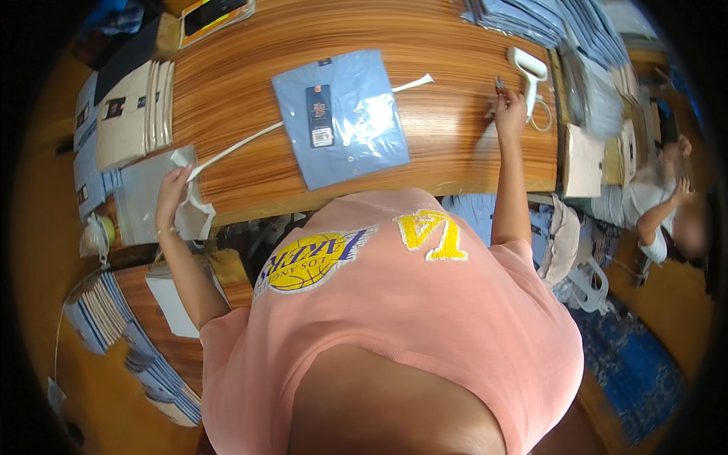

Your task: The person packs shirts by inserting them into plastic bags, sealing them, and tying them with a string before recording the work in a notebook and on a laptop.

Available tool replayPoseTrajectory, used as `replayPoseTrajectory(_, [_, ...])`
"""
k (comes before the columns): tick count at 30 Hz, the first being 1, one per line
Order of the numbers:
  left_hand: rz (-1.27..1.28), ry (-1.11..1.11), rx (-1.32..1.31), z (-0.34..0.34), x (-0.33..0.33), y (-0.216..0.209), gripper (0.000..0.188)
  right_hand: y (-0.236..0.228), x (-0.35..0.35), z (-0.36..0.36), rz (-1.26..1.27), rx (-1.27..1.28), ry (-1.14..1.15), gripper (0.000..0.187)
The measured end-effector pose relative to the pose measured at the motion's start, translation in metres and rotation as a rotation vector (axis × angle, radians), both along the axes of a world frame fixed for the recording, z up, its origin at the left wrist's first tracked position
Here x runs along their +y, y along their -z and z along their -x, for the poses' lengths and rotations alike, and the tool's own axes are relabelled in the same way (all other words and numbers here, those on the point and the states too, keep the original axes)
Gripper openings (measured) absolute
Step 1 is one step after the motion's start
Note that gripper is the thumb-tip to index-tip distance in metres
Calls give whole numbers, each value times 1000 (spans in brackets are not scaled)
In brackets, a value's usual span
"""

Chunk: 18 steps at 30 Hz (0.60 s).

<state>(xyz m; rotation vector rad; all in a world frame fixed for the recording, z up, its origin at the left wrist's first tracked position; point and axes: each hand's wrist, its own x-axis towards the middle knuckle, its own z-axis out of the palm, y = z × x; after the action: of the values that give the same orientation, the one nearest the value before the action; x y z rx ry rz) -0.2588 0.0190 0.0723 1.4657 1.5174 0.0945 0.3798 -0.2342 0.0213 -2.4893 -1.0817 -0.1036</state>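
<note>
A folded light blue shirt [364, 144] lies in a glossy clear bag on the wooden table, with a dark hang tag [319, 114] on its front. My left hand [176, 194], at the table's left front, pinches the end of a thin white strip [239, 147]. That strip runs up to the shirt's left edge, and a white piece also sticks out on the right. My right hand [509, 115] is closed around a small dark metal thing [499, 85], its kind unclear. Just beside those fingers lies a white-handled lint roller [528, 70].
Folded beige shirts [136, 114] are stacked at the left, near clear plastic bags [148, 199]. More bagged blue shirts [523, 23] lie at the far right. A phone [215, 12] rests at the far left. Another person [656, 205] is at the right. Shirt stacks [163, 383] lie lower left.
</note>
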Motion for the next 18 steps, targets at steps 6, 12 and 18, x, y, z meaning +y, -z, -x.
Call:
replayPoseTrajectory(6, [76, 125, -94, -16, -9, -39, 30, 32, -25, -18, 78, -337, 21, 34])
replayPoseTrajectory(12, [96, 336, 36, 2, -4, -53, 25, 55, -4, -46, 123, -226, -180, 19])
replayPoseTrajectory(18, [142, 210, -52, 20, -37, -59, 25, -16, 54, 86, -609, 1012, -235, 46])
